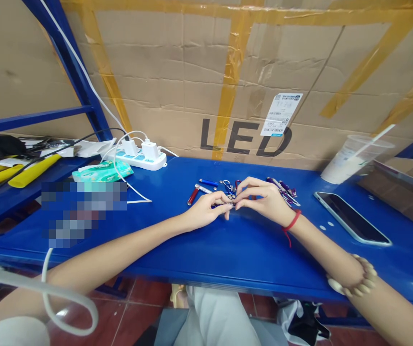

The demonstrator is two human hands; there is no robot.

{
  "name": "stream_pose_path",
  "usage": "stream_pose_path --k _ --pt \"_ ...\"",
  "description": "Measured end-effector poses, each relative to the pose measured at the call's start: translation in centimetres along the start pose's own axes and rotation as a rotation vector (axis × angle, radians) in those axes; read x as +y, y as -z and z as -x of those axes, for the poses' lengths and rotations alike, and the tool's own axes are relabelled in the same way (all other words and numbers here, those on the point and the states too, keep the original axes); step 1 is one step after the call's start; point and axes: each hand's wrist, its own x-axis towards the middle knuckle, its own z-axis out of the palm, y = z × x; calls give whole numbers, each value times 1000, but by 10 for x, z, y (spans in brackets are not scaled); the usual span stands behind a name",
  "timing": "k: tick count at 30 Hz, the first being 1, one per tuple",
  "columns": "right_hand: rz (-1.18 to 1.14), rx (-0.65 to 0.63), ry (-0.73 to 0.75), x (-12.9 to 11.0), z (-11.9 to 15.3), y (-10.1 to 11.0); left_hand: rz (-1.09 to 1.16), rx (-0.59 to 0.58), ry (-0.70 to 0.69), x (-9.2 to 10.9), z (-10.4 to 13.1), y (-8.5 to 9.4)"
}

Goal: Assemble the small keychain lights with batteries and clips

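Blue table forms the work surface, and we rest both forearms over it. Our left hand and our right hand meet near the middle of this surface. On each hand, thumb and forefinger are together, clamped on one small part between the two sets of fingertips. The part is mostly covered, so we cannot tell its exact shape. It sits just above the table, in front of a loose group of small items.

Beside our left fingers we find a red tube and, farther back, a blue tube. Metal clips lie just behind the fingertips. Purple tubes lie behind our right hand, which hides some of them. A red cord circles our right wrist; a bead bracelet sits higher on the same arm.

To the right we note a phone lying screen up, with a plastic cup and its straw behind it. To the left, a white power strip stands beside a green packet. Cardboard marked LED backs the table.
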Motion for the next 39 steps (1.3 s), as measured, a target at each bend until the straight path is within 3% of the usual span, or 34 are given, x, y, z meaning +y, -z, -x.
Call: stream_pose_path --k 14,23,30,39 --pt "-101 -61 -356 1 3 -13 -31 117 -52 -8 0 -1" --pt "-157 -59 -390 -5 -1 -13 -58 143 -62 -5 -1 1" --pt "-205 -135 -478 -4 -1 -11 -85 131 -61 -3 0 2" --pt "-126 -92 -475 -5 -2 -12 -130 140 -65 -2 -2 4"
